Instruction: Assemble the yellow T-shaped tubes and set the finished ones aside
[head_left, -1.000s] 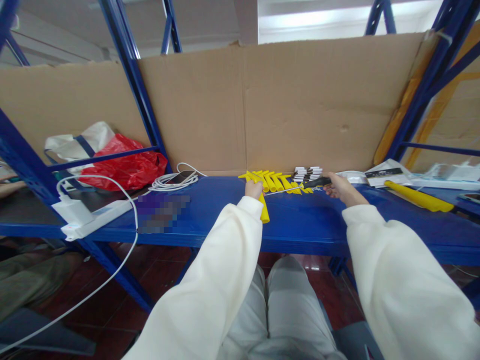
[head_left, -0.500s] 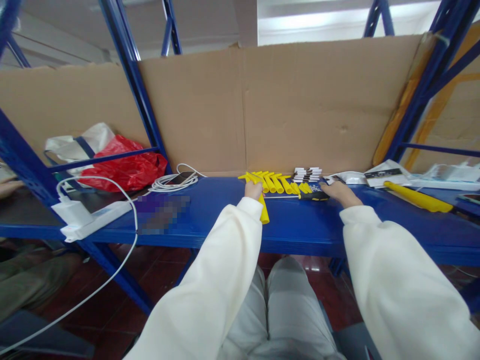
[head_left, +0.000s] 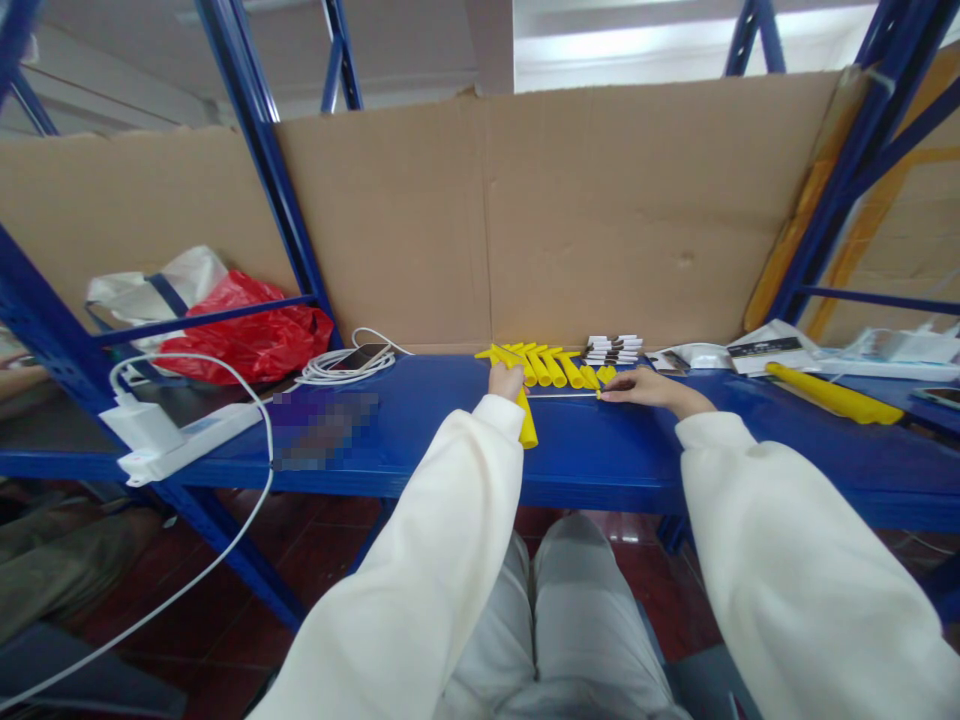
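Note:
My left hand (head_left: 507, 380) is closed around a yellow plastic handle (head_left: 528, 428) that sticks out toward me on the blue shelf (head_left: 600, 450). Just behind it lies a row of several more yellow handles (head_left: 551, 366). My right hand (head_left: 649, 388) lies low on the shelf, fingers curled over the dark grip of a screwdriver. Its thin metal shaft (head_left: 562, 395) points left at the handle in my left hand. A small stack of black-and-white pieces (head_left: 615, 348) sits behind my right hand.
A cardboard sheet (head_left: 600, 210) backs the shelf between blue uprights (head_left: 292, 230). On the left are a red bag (head_left: 247, 335), a coiled white cable with a phone (head_left: 349, 362) and a power strip (head_left: 176, 440). On the right lie a long yellow tool (head_left: 836, 393) and papers (head_left: 772, 345).
My right hand has slid left and down onto the shelf with the screwdriver, bringing its shaft level and toward my left hand. The left hand has stayed put.

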